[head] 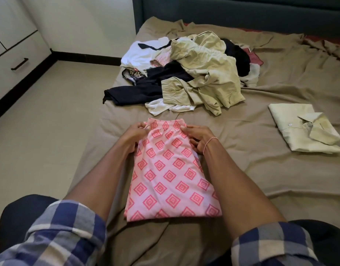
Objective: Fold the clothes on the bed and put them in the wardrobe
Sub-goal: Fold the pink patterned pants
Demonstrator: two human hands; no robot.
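left hand + right hand: each pinching a far corner of pink trousers, likely to square the fold | trousers flat on bed, near edge | folded shirt parked right, clear of unfolded pile

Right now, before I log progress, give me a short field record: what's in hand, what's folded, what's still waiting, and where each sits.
in hand: pink patterned garment, folded narrow, flat on the bed
left hand: pinches its far left corner
right hand: grips its far right edge
folded: folded pale shirt, apart, to the right
waiting: pile of clothes, unfolded, farther up the bed
storage: white cabinet at far left, shut; cannot tell if it is the wardrobe
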